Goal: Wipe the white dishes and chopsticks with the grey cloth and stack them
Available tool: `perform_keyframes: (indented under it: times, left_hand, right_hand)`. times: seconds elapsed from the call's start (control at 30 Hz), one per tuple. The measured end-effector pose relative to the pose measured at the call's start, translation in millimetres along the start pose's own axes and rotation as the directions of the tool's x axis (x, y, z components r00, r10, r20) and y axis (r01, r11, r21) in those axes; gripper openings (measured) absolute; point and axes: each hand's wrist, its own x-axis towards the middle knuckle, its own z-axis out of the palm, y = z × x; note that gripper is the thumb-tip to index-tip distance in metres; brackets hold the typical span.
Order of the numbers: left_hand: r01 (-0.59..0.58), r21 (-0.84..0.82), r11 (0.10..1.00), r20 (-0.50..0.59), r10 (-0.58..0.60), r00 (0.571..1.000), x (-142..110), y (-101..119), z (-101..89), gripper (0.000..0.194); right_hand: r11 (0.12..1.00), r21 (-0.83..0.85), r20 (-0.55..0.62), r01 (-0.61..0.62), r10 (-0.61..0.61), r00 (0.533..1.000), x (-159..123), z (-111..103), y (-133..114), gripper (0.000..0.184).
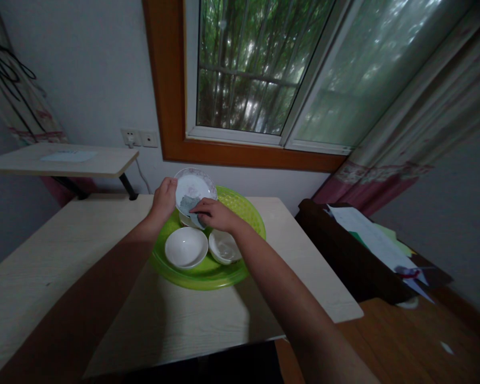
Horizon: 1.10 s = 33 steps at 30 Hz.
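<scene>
My left hand [165,197] grips the left rim of a white plate [194,184] with a patterned border, tilted up above a green plastic basin [208,282]. With my right hand [214,214] I press a grey cloth [188,204] against the plate's lower face, fingers closed on it. Beneath the plate, in the basin, sits a white bowl [186,248] facing up. A second white bowl [224,247] stands to its right, partly behind my right forearm. Part of another dish shows just under the plate, mostly hidden.
The basin stands on a pale wooden table [304,266] against the wall. A raised shelf [60,160] with a paper is at the left. Right of the table is a dark brown piece of furniture [344,256] with papers [368,234]. A window is behind.
</scene>
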Motion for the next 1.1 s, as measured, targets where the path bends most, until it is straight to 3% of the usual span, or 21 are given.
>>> perform_keyframes:
  times: [0.33, 0.5, 0.77, 0.87, 1.0, 1.1]
  left_hand:
    - [-0.036, 0.061, 0.998, -0.005, 0.036, 0.999, 1.1, 1.1, 1.3, 0.031]
    - [-0.024, 0.056, 0.998, -0.027, 0.026, 0.999, 1.0, 0.8, 1.4, 0.03]
    - [-0.052, 0.068, 0.996, 0.016, 0.051, 0.999, 3.5, -6.4, 2.7, 0.034]
    - [-0.043, 0.047, 0.998, 0.013, 0.042, 0.999, 3.7, -6.3, 2.3, 0.032]
    - [-0.019, 0.035, 0.999, 0.03, 0.018, 0.999, 4.0, -6.3, 2.8, 0.03]
    - [-0.045, 0.038, 0.998, 0.073, 0.043, 0.996, 4.7, -7.1, 4.3, 0.031]
  right_hand:
    - [0.955, 0.285, -0.048, 0.085, -0.075, 0.996, 5.9, 9.6, 7.0, 0.049]
    - [0.947, 0.316, -0.086, 0.063, -0.037, 0.996, 6.8, 9.0, 5.1, 0.046]
    - [0.897, 0.441, -0.004, -0.029, 0.034, 0.999, 0.9, 3.2, -0.1, 0.047]
    - [0.921, 0.389, -0.024, 0.032, -0.025, 0.999, 2.5, 5.5, -1.0, 0.048]
    - [0.973, 0.164, -0.054, 0.161, -0.154, 0.987, 7.9, 11.6, -1.2, 0.051]
    - [0.982, 0.006, -0.061, 0.19, -0.189, 0.98, 10.1, 14.3, -2.9, 0.053]
